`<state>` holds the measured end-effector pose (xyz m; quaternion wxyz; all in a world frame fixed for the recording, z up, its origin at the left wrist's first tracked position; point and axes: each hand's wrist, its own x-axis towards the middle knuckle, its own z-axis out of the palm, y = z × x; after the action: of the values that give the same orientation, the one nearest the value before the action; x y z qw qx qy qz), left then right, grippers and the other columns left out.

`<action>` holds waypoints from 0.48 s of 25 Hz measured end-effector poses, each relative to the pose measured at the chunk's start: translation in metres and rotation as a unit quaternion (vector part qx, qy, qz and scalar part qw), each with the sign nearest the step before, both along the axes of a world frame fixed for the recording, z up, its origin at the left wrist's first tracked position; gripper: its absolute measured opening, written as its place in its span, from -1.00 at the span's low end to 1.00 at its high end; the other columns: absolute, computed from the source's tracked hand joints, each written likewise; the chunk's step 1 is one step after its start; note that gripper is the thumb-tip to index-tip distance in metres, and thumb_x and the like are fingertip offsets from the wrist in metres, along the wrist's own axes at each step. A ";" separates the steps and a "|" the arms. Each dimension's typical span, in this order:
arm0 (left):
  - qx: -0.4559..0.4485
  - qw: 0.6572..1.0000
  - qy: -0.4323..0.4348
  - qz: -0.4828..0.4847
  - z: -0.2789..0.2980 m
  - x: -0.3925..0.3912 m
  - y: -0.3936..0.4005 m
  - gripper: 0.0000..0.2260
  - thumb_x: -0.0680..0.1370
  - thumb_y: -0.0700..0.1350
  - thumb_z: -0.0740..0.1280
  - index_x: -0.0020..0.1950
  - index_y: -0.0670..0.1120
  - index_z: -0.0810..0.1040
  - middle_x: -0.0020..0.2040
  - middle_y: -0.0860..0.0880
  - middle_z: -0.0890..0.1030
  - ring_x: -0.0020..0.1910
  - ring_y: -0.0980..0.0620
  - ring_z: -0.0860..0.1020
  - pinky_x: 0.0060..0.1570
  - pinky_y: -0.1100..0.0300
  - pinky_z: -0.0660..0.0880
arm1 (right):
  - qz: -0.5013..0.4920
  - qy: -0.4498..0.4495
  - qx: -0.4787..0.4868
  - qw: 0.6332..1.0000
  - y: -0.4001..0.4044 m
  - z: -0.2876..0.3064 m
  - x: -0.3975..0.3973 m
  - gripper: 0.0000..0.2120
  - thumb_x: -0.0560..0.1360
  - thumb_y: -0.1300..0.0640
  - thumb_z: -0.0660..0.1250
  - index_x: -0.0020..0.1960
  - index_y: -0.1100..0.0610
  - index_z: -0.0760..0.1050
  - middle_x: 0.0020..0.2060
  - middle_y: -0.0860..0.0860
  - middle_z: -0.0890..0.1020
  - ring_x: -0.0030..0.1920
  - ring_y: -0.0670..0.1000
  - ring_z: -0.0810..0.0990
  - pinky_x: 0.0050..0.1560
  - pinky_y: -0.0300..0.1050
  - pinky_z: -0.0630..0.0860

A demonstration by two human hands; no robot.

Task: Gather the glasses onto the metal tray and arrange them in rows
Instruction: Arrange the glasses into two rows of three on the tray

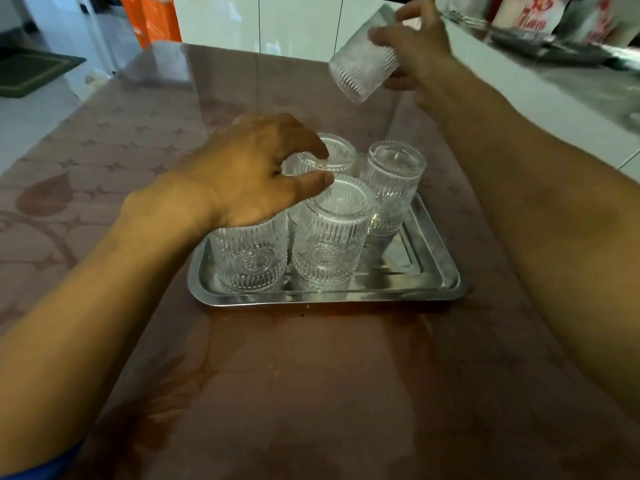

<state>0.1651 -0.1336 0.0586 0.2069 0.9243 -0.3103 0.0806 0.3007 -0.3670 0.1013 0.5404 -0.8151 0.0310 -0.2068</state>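
A metal tray lies on the brown table and carries several ribbed clear glasses, all upside down. The front row holds one glass at the left and another beside it. Behind them stand a glass and a glass at the right. My left hand hovers over the front-left glass with fingers spread, its palm resting on or just above that glass. My right hand holds a further tilted glass in the air beyond the tray.
The table is covered with a glossy brown patterned cloth. A white counter with kitchen items runs along the right. An orange bag and a dark floor mat lie at the far left.
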 end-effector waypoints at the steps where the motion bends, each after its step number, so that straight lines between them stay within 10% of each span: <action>1: 0.000 1.000 0.002 0.001 0.000 0.000 0.001 -0.49 0.50 0.30 0.13 0.31 0.08 0.53 0.33 0.00 0.53 0.27 -0.06 0.50 0.30 -0.14 0.40 | 0.006 -0.034 0.054 0.998 -0.008 0.011 -0.021 -0.67 0.43 0.04 0.45 0.12 0.03 0.42 0.06 0.01 0.62 -0.06 0.09 0.69 -0.15 -0.02 0.70; 6: -0.009 1.000 0.009 0.002 -0.002 0.000 0.003 -0.58 0.55 0.25 0.21 0.31 0.08 0.52 0.34 0.00 0.52 0.18 -0.07 0.55 0.28 -0.10 0.42 | 0.040 -0.090 0.131 0.986 -0.040 0.015 -0.162 -0.73 0.44 0.03 0.46 0.11 0.02 0.54 0.02 0.01 0.69 -0.06 0.11 0.74 -0.11 0.08 0.69; 12: -0.014 1.000 0.019 0.001 -0.001 -0.002 0.005 -0.57 0.55 0.25 0.22 0.32 0.08 0.52 0.36 -0.01 0.52 0.16 -0.06 0.56 0.24 -0.11 0.45 | 0.001 -0.057 -0.084 0.995 -0.019 -0.051 -0.232 -0.67 0.35 0.02 0.57 0.06 -0.10 0.57 -0.01 -0.17 0.65 -0.16 -0.15 0.63 -0.26 -0.31 0.57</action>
<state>0.1627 -0.1283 0.0574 0.2259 0.9231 -0.3039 0.0678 0.0685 -0.3857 0.0501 0.4712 -0.8444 -0.0178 -0.2544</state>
